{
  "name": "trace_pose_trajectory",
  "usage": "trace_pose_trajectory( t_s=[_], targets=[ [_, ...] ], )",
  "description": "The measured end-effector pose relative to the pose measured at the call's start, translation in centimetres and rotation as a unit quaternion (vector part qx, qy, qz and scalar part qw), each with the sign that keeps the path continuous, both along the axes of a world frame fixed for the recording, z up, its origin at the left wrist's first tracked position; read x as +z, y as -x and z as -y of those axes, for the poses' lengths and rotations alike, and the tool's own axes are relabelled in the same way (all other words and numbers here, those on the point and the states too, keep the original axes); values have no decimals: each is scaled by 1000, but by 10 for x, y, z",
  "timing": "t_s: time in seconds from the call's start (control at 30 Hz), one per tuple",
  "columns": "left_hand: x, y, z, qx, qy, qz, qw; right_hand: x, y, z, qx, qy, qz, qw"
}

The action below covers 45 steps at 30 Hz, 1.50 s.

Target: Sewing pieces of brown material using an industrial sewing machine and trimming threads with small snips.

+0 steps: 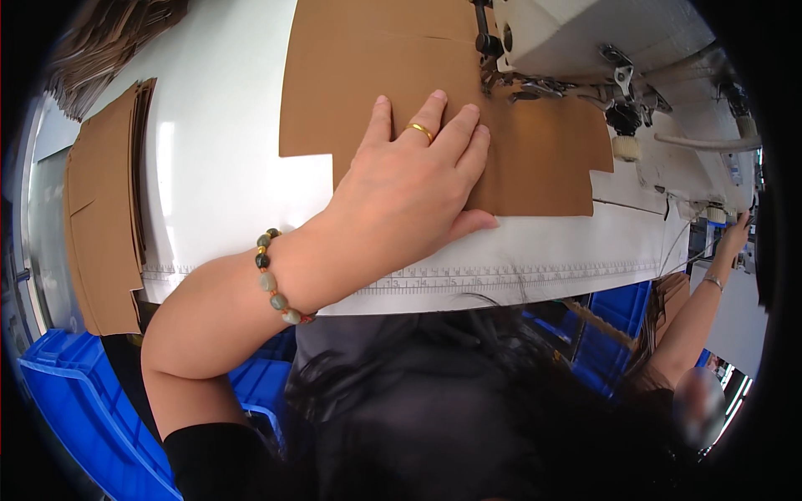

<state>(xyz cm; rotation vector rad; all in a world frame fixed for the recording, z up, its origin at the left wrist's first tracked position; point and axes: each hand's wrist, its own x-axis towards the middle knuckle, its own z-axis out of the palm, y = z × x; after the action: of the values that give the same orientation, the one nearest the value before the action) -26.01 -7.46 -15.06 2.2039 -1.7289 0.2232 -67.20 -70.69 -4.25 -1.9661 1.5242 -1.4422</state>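
My left hand (413, 175), with a gold ring and a beaded bracelet, lies on a brown cut piece (368, 58) with notched corners. Its fingers are spread and rest flat, the thumb out to the right. The piece lies on a white work surface (209, 200) under the needle and foot area of a sewing machine (576, 42), just right of my fingertips. My right hand does not show in the picture.
Stacks of brown pieces (104, 209) and darker pieces (113, 33) sit left. A printed ruler (434, 277) runs along the front edge. Blue bins (83, 401) stand below. At far right a co-worker's arm (685, 326) reaches up toward machinery (718, 215).
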Motion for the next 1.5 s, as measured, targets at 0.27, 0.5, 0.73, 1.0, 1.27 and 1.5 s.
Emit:
trace_pose_trajectory(
  t_s=[0.27,0.5,0.73,1.0,1.27,1.5],
  targets=[
    [-1,-1,-2,-6,14,-1,1000,0,21,25,-9,17,-23,1000],
    [0,0,0,-4,4,-1,1000,8,11,23,-29,15,-96,995],
    [2,1,1,-4,6,-2,1000,-10,12,9,10,15,-52,998],
    [8,0,5,0,-17,0,1000,-54,-21,-19,68,-33,182,980],
    [12,-1,-2,17,-34,-19,999,-54,-45,-85,-16,55,22,998],
    [16,0,6,-13,-57,-15,998,-78,-178,-321,396,275,-67,873]
  ],
)
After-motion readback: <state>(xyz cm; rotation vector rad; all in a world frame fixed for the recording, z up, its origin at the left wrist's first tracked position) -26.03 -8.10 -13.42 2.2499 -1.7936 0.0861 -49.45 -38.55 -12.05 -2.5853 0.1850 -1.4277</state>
